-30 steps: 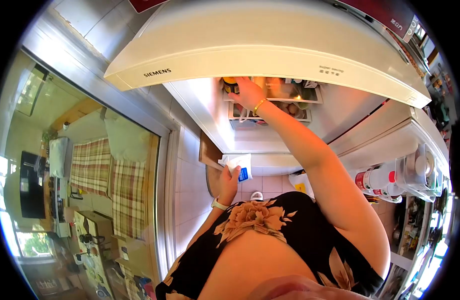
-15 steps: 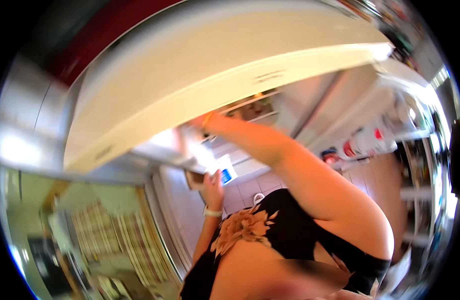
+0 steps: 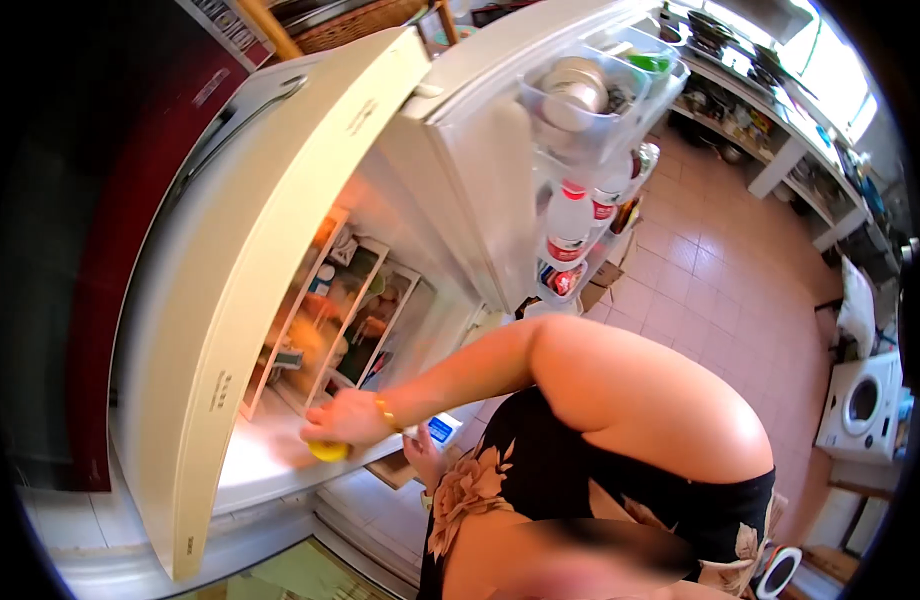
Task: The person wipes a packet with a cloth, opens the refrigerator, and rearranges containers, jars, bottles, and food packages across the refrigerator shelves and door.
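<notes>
My right hand [image 3: 342,418], a gold bracelet at its wrist, is closed around a yellow round thing [image 3: 328,451] inside the lit open refrigerator [image 3: 270,440]. Its kind is unclear from the small blurred part that shows. Lower and nearer my body, my left hand [image 3: 423,455] grips a white pack with a blue label [image 3: 442,430]. A brown cardboard-like piece [image 3: 392,470] shows beside that hand; whether it belongs to the pack I cannot tell. Beyond my right hand, the refrigerator shelves [image 3: 330,325] hold several food items.
The refrigerator door [image 3: 480,200] stands open, its bins carrying a plastic bottle [image 3: 568,220] and jars [image 3: 575,92]. A dark red cabinet [image 3: 140,250] flanks the refrigerator. Tiled floor [image 3: 680,260] runs toward a counter [image 3: 780,110] and a washing machine [image 3: 860,400].
The view has swung, showing more of the refrigerator's inside and door. My right hand, earlier mostly hidden inside, now shows with the yellow thing. My left hand still holds the pack.
</notes>
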Motion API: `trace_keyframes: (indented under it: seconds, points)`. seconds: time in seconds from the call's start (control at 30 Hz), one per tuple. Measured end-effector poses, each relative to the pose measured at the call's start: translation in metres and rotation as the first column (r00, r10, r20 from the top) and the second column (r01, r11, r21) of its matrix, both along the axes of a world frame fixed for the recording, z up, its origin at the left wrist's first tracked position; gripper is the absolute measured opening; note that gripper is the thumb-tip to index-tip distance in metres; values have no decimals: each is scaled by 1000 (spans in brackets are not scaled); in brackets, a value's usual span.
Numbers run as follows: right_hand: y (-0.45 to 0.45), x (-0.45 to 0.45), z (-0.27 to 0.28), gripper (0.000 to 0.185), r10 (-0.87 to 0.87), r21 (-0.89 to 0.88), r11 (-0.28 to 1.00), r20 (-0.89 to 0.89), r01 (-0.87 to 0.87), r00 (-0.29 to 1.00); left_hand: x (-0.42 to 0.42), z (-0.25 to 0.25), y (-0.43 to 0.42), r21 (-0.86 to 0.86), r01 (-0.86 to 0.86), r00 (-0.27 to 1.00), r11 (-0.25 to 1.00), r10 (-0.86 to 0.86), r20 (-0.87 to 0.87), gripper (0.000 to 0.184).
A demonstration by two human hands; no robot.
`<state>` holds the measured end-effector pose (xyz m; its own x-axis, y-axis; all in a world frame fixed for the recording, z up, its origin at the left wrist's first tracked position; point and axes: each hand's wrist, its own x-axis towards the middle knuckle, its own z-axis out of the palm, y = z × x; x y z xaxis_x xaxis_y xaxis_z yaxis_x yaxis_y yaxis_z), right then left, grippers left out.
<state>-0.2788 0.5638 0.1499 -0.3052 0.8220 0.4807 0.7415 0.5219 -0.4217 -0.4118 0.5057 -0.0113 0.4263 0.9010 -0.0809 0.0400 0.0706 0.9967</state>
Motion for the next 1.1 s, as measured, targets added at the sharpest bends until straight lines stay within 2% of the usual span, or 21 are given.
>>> trace_keyframes:
  seconds: [0.03, 0.1, 0.17, 0.23, 0.3, 0.37, 0.43, 0.47, 0.5, 0.53, 0.57, 0.6, 0.63, 0.67, 0.73, 0.77, 0.8, 0.9, 1.0, 1.07, 1.1]
  points:
    - [-43, 18, 20, 64, 27, 43, 999, -57, -25, 998, 7, -1, -3, 9, 49, 999, 999, -49, -18, 26]
    - [-108, 57, 43, 73, 88, -48, 994, -185, -99, 979, 21, -3, -7, 24, 148, 988, 989, -146, -48, 25]
    - [-165, 96, 68, 80, 57, -69, 994, -289, -80, 956, 35, -3, -14, 53, 248, 967, 967, -244, -70, 25]
    - [-213, 135, 83, 83, 53, 19, 999, -409, -50, 911, 52, -1, -23, 94, 343, 937, 935, -334, -98, 25]
    - [-265, 179, 112, 82, 22, 22, 1000, -440, -14, 898, 71, 6, -31, 133, 411, 910, 902, -397, -122, 25]
    - [-317, 218, 128, 84, -83, 76, 989, -436, 128, 896, 91, 12, -38, 158, 437, 898, 886, -417, -142, 24]
    - [-374, 257, 157, 86, -265, 125, 936, -370, 330, 890, 113, 16, -45, 131, 425, 901, 896, -405, -154, 25]
    - [-402, 277, 173, 87, -356, 197, 877, -347, 438, 868, 125, 18, -48, 107, 411, 905, 905, -391, -166, 25]
    - [-424, 303, 180, 87, -436, 395, 758, -285, 519, 854, 139, 21, -56, 124, 407, 912, 905, -394, -117, 25]
    - [-448, 326, 189, 87, -601, 340, 665, -287, 666, 746, 151, 23, -64, 119, 404, 913, 907, -391, -117, 25]
    - [-464, 347, 197, 91, -637, 225, 616, -421, 755, 646, 163, 25, -73, 140, 426, 904, 894, -411, -120, 26]
    - [-474, 380, 203, 84, -665, 300, 566, -386, 768, 640, 174, 26, -83, 162, 444, 895, 881, -429, -121, 26]
    - [-478, 403, 210, 79, -647, 246, 578, -443, 778, 621, 185, 22, -94, 166, 439, 897, 883, -422, -128, 27]
    - [-482, 426, 223, 71, -683, 142, 546, -494, 826, 537, 195, 19, -106, 165, 427, 903, 889, -410, -129, 27]
    - [-475, 455, 236, 54, -780, 146, 502, -351, 853, 519, 218, 20, -135, 124, 508, 860, 852, -495, -121, 28]
    - [-469, 490, 217, 75, -742, 154, 592, -279, 791, 610, 225, 10, -145, 123, 526, 849, 841, -512, -134, 28]
    - [-460, 510, 212, 72, -792, 293, 546, -124, 785, 597, 234, 4, -154, 168, 536, 843, 827, -514, -158, 29]
    - [-436, 542, 199, 77, -853, 285, 515, 69, 809, 518, 252, -5, -182, 133, 509, 858, 851, -490, -152, 29]
    - [-422, 552, 197, 76, -865, 116, 500, 119, 858, 488, 262, 4, -206, 143, 462, 884, 875, -442, -151, 30]
    - [-417, 555, 197, 74, -853, 117, 521, 113, 845, 510, 260, -2, -216, 194, 397, 915, 897, -371, -157, 30]
    - [-416, 561, 192, 74, -850, 204, 526, 140, 826, 507, 261, 3, -221, 189, 383, 921, 904, -357, -158, 30]
